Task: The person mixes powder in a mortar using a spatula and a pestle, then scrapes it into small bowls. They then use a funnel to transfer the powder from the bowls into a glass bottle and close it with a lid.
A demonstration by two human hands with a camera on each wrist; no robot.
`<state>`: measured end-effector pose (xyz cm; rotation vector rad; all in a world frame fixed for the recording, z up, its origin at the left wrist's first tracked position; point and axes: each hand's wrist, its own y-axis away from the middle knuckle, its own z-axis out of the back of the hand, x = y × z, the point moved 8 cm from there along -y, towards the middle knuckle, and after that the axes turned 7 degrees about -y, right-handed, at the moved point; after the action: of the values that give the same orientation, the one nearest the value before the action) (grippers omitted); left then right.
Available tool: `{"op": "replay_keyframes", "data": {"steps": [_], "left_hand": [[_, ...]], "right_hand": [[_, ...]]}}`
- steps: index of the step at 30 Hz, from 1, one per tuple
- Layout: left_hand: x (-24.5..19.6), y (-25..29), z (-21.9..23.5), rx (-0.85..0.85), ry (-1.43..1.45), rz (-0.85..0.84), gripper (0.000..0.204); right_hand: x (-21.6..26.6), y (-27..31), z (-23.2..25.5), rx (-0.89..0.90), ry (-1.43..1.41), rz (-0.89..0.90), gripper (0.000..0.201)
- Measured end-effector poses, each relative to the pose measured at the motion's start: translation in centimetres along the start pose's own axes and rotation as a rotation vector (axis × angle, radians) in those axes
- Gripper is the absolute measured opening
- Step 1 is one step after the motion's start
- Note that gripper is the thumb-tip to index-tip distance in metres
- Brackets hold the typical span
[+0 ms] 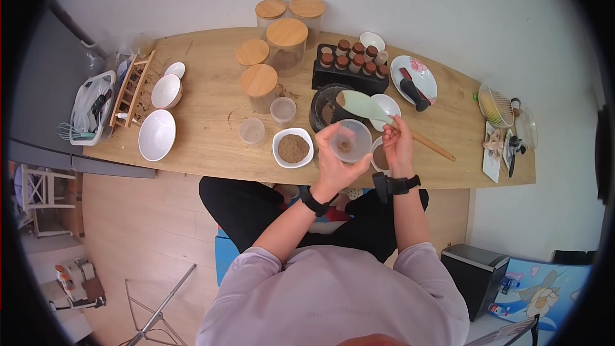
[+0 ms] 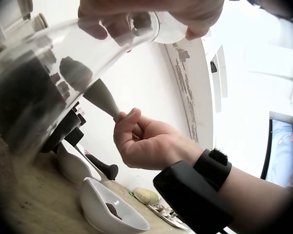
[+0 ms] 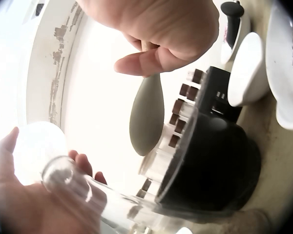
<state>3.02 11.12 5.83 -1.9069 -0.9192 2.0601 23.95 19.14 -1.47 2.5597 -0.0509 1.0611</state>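
My left hand (image 1: 337, 160) grips a clear, tapering vessel (image 1: 352, 133) round its side, with thumb and fingers spread about it. A little brown material shows at its bottom in the head view. My right hand (image 1: 399, 144) pinches the wooden handle (image 1: 435, 146) of a pale green spatula (image 1: 364, 106) just behind its blade. Brown residue marks the blade's tip. Blade and vessel are held close together above the table, near a black pot (image 3: 215, 165). A square white bowl (image 1: 282, 143) of brown powder stands left of the left hand.
Behind the pot is a black rack (image 1: 327, 78) of brown-capped jars. Wooden-lidded canisters (image 1: 286, 33) and small clear cups (image 1: 252, 131) stand left of centre. White bowls (image 1: 157, 134) sit farther left. A floral plate (image 1: 402, 67) holds a black-handled tool (image 1: 419, 98) at right.
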Motion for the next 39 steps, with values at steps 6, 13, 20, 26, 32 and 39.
{"op": "replay_keyframes", "data": {"steps": [6, 13, 20, 26, 32, 39], "left_hand": [[0.1, 0.0, 0.2, 0.026, -0.032, 0.021, 0.089], [-0.8, -0.4, 0.4, 0.025, -0.092, 0.023, 0.089], [-1.0, -0.4, 0.3, 0.051, -0.046, 0.083, 0.085], [-0.7, -0.4, 0.3, 0.066, -0.054, 0.023, 0.090], [-0.7, -0.3, 0.2, 0.070, -0.064, 0.001, 0.089], [-0.6, -0.2, 0.1, 0.080, -0.055, -0.049, 0.091]], "right_hand": [[6.6, 3.6, -4.3, 0.195, 0.019, 0.136, 0.022], [11.0, 10.5, -8.1, 0.389, 0.342, 0.320, 0.018], [12.1, 16.6, -13.2, 0.674, 0.980, 0.738, 0.011], [12.8, 13.9, -11.9, 0.406, 0.716, 0.578, 0.012], [6.4, 4.7, -8.6, 0.313, 0.722, 0.355, 0.014], [1.5, 3.3, -10.3, 0.592, 1.068, 0.536, 0.015]]}}
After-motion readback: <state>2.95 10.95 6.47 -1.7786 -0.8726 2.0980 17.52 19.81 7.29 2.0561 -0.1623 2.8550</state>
